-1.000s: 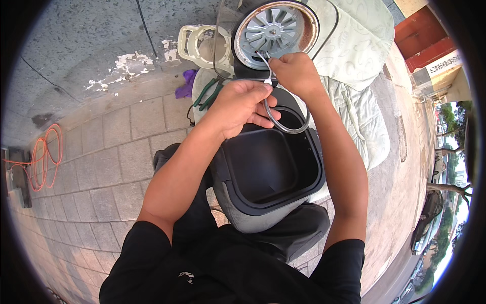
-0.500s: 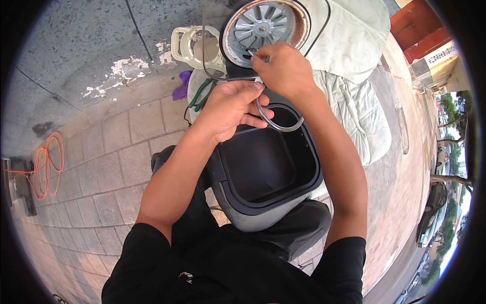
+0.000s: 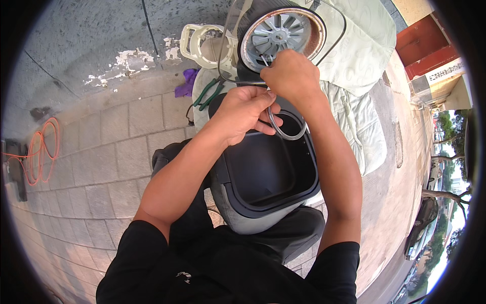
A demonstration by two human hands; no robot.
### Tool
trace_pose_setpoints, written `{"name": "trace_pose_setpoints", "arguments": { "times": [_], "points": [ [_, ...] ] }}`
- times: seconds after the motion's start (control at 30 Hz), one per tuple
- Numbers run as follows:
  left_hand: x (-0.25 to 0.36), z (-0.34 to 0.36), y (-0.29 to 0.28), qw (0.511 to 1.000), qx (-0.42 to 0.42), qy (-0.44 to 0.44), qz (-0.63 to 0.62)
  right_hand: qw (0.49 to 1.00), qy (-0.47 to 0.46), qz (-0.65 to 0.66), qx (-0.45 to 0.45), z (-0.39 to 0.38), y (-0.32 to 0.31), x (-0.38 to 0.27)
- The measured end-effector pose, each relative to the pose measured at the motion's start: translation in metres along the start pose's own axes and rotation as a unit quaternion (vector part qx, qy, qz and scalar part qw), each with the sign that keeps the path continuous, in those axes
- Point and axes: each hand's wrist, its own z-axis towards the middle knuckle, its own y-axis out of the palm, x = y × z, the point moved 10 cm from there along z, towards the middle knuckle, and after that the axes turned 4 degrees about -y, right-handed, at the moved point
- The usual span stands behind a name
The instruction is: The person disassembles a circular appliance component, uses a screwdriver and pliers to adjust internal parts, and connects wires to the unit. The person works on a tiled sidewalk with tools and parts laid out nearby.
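Observation:
My left hand (image 3: 245, 114) pinches a bent grey metal tube (image 3: 291, 137), whose curve hangs over the black square-cornered basket (image 3: 268, 172). Just beyond it, my right hand (image 3: 292, 73) is closed around a thin metal rod (image 3: 264, 60). Only the rod's tip shows past the fingers, so I cannot tell whether it belongs to the bent tube. Right behind that hand lies a round metal housing with a rust-stained inner wall and a slotted fan (image 3: 279, 36) at its centre.
A cream plastic frame (image 3: 190, 43) sits left of the housing. Green-handled pliers (image 3: 210, 95) and a purple cloth (image 3: 187, 83) lie nearby. Pale green quilted fabric (image 3: 362, 121) spreads on the right. An orange cable (image 3: 40, 152) is coiled on the paving by the wall.
The whole scene has shifted slightly right and down in the view. Both hands keep the same grips, close to the housing.

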Motion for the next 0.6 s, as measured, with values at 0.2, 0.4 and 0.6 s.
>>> {"name": "trace_pose_setpoints", "arguments": {
  "times": [0.2, 0.4, 0.6],
  "points": [
    [0.003, -0.002, 0.001, 1.000, 0.003, 0.002, 0.004, 0.999, 0.009, 0.037, 0.035, -0.003, -0.001, 0.003],
    [0.006, 0.000, -0.004, 1.000, 0.006, 0.009, -0.001, 0.997, 0.025, 0.054, 0.057, 0.002, -0.003, 0.003],
    [0.010, 0.006, -0.007, 0.999, 0.013, 0.014, -0.029, 0.970, -0.008, 0.208, 0.123, -0.012, -0.007, 0.022]
  ]
}}
